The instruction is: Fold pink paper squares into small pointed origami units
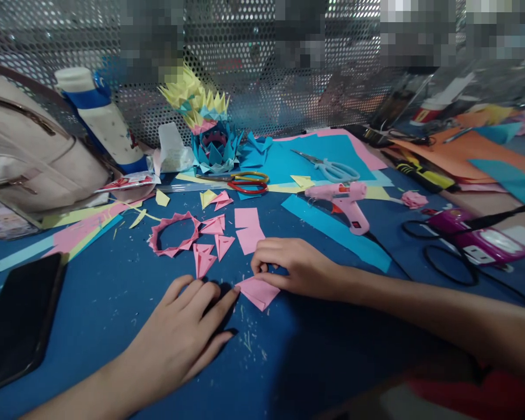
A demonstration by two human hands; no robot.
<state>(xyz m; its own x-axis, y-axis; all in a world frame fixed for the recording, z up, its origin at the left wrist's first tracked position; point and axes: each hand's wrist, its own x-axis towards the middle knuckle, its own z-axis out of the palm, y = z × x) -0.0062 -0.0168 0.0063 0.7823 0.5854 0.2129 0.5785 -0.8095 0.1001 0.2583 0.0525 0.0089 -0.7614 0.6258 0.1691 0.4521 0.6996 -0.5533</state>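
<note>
In the head view, the left hand point(188, 326) lies palm down on the blue table point(157, 373), its fingers apart; the index reaches out and its tip touches the left corner of a folded pink paper piece point(261, 293). That piece lies flat between the two hands, just below the fingers of the right hand point(295, 265). The right fingers are curled, with the thumb along the upper edge of the paper; whether they pinch it cannot be told.

Just beyond the left fingers are small folded pink triangles point(203, 260), and past them a pointed pink paper ring point(153, 240). Two pink paper rectangles point(247, 218) lie just beyond the right fingertips. Farther ahead of the fingers are red-and-yellow-handled scissors point(250, 182), light-blue-handled scissors point(338, 170) on blue sheets point(354, 149), and a blue, pink and yellow folded-paper model point(216, 146).

Ahead and to the right of the right fingers, a pink glue gun point(350, 204) lies on its side near a blue paper strip point(332, 230); well to the right is a purple power strip point(476, 236). Well to the left of the left fingers lies a black smartphone point(21, 321), with a white-and-blue bottle point(107, 125) beyond it beside a pale backpack point(30, 146).
</note>
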